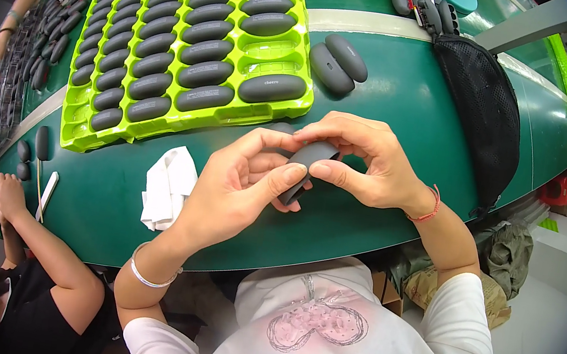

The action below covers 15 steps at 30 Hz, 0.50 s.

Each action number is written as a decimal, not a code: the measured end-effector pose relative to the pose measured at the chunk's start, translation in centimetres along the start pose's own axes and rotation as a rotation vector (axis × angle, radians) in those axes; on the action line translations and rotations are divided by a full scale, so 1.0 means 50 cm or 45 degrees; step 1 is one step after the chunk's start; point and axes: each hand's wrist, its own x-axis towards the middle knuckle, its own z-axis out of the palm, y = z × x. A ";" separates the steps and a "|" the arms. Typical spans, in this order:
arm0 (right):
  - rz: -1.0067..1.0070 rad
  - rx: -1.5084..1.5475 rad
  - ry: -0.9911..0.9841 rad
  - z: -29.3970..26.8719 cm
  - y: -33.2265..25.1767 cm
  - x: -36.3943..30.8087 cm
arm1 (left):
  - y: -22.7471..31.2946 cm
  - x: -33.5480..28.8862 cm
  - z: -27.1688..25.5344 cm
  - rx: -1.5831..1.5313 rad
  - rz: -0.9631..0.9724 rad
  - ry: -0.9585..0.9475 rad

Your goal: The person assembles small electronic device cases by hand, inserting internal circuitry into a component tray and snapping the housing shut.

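My left hand (237,184) and my right hand (374,162) meet over the green table, both closed on a dark grey oval case (314,155). The case is tilted, with both thumbs pressed on it and fingers partly hiding it. Behind my fingers, the top of another dark grey rounded piece (282,127) shows; most of it is hidden. Beyond my hands lies a bright green tray (267,46) holding rows of similar dark oval cases, with gaps in the near right column. Two loose cases (341,63) rest right of the tray.
A folded white cloth (169,188) lies left of my hands. At the right is a black mesh bag (480,107); more dark cases (427,9) sit beyond it. Co-workers' arms (54,235) reach in at the left, near a pile of dark parts (55,25).
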 end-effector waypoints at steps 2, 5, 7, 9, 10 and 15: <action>-0.002 -0.001 0.010 0.000 0.001 0.002 | -0.010 0.000 0.004 0.101 0.075 0.095; 0.008 -0.141 0.026 -0.005 -0.005 0.000 | 0.021 -0.007 0.008 0.612 0.196 0.257; 0.051 -0.077 0.128 -0.016 0.009 -0.002 | 0.022 -0.012 0.010 0.993 0.356 0.417; 0.155 0.225 0.298 -0.025 0.011 0.003 | 0.024 -0.023 0.006 1.116 0.434 0.473; 0.137 0.346 0.324 -0.031 0.007 0.003 | 0.019 -0.025 0.007 1.167 0.522 0.491; 0.045 0.678 0.395 -0.024 0.027 -0.002 | 0.006 -0.027 0.024 1.092 0.603 0.389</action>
